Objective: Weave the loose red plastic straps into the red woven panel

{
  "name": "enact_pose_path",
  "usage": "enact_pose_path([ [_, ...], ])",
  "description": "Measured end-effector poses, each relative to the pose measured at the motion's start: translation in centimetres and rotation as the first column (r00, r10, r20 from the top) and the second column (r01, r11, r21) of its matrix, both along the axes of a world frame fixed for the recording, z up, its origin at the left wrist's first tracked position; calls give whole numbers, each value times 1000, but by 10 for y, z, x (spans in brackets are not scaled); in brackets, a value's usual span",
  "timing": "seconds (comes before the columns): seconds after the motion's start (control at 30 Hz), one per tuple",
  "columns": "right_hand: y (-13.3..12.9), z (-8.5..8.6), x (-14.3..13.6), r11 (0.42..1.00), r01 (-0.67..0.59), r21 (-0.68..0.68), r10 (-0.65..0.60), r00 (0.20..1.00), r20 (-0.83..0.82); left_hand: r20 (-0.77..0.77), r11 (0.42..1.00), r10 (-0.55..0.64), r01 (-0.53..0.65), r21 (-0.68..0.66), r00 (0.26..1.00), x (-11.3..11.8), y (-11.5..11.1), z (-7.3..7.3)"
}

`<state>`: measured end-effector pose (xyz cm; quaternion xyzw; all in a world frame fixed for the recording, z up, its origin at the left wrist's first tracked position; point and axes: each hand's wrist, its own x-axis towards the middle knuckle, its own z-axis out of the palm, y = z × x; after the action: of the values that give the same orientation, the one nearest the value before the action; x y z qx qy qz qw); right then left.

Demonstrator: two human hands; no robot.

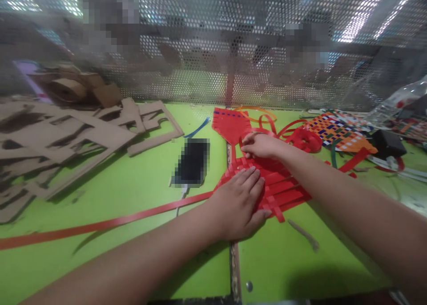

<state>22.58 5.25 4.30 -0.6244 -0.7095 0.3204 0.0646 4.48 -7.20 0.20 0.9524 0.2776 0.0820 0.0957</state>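
Note:
Red woven strips (280,189) lie on the green table, partly hidden under my hands. My left hand (238,202) rests flat on their left part, fingers stretched out and a little apart. Above it, at the far edge of the weave, my right hand (258,145) has its fingertips pinched together at a red strip. One long red strip (133,218) runs from the weave to the left edge. Just beyond my right hand lies a red pointed piece (230,123) with a blue dashed line, beside loops of red strip (305,139).
Cardboard cutouts (100,140) are piled at the left. A phone (191,162) with a cable lies left of the weave. At the right are a multicoloured woven piece (340,129), a black block (388,143) and a clear bottle (396,100). A perforated metal screen (200,64) stands behind.

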Motion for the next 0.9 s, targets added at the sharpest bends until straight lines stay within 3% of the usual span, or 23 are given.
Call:
enact_pose_path([
  [0.3, -4, -13, 5, 993, 114, 16, -106, 962, -250, -3, 1000, -5, 5, -16, 1000, 0, 1, -1],
  [0.67, -5, -11, -2, 982, 186, 20, -174, 948, -268, -5, 998, -12, 11, -59, 1000, 1, 2, 2],
  [0.9, -1, -20, -1, 979, 197, 46, -178, 946, -271, -1, 999, -13, 13, -31, 1000, 1, 2, 1],
])
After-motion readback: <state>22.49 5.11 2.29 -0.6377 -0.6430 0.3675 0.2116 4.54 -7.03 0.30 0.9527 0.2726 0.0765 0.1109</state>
